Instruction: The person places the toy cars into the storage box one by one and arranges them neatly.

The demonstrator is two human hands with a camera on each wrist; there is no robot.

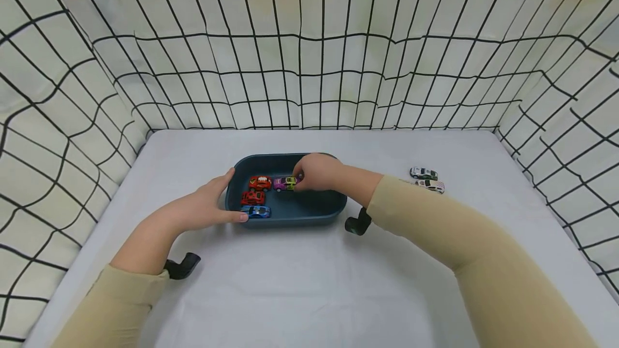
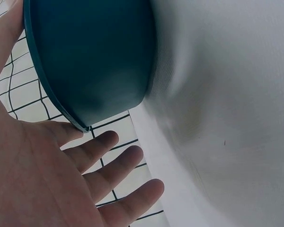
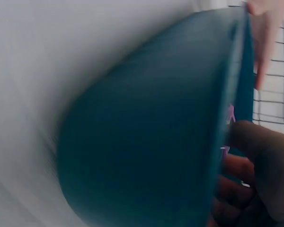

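Note:
A dark teal bin [image 1: 300, 222] [image 2: 90, 56] [image 3: 146, 113] stands on the white table. Against its left end rests the left hand [image 1: 205, 205] [image 2: 42, 165], fingers spread and fairly straight, with the thumb at the near rim. Inside the bin, the right hand [image 1: 319, 172] [image 3: 260, 170] pinches a purple and yellow-green toy car [image 1: 285, 183]; in the right wrist view the rim hides most of that car. To its left lie an orange-red car [image 1: 260, 183], a red car [image 1: 253, 197] and a blue car [image 1: 257, 211].
Two light-coloured toy cars, one white and dark [image 1: 423, 173] and one whitish [image 1: 430, 186], lie right of the bin on the table [image 1: 290, 294]. Black straps or mounts show at both wrists. Black netting over white cloth rises behind and at both sides.

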